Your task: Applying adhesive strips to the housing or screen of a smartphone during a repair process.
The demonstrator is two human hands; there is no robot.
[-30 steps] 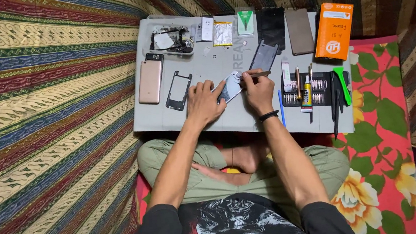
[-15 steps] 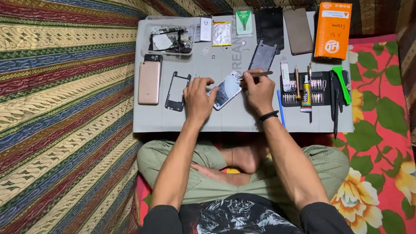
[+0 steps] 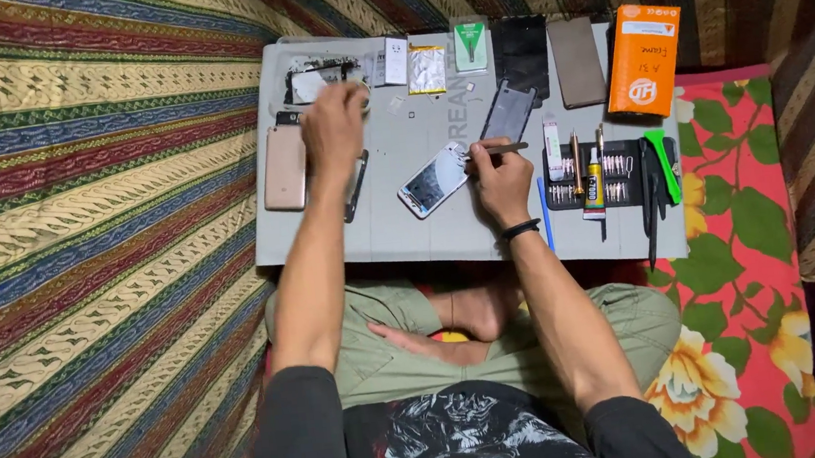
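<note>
An opened white phone (image 3: 434, 180) lies tilted in the middle of a grey work mat (image 3: 398, 235). My right hand (image 3: 498, 174) rests just right of it and holds thin tweezers (image 3: 499, 149) whose tip points at the phone's upper edge. My left hand (image 3: 333, 127) is blurred, stretched out toward the mat's upper left, over a black phone frame (image 3: 358, 186) and close to a pile of loose parts (image 3: 311, 78). Whether it holds anything is unclear.
A rose-gold phone (image 3: 283, 167) lies at the mat's left edge. Along the far edge sit small packets (image 3: 427, 68), a green packet (image 3: 470, 47), dark panels (image 3: 520, 52) and an orange box (image 3: 643, 59). A tool tray (image 3: 592, 176) with a glue tube and green-handled tools (image 3: 661, 163) lies right.
My left hand has left the white phone and moved up and left toward the parts pile. The right hand stays by the phone with the tweezers.
</note>
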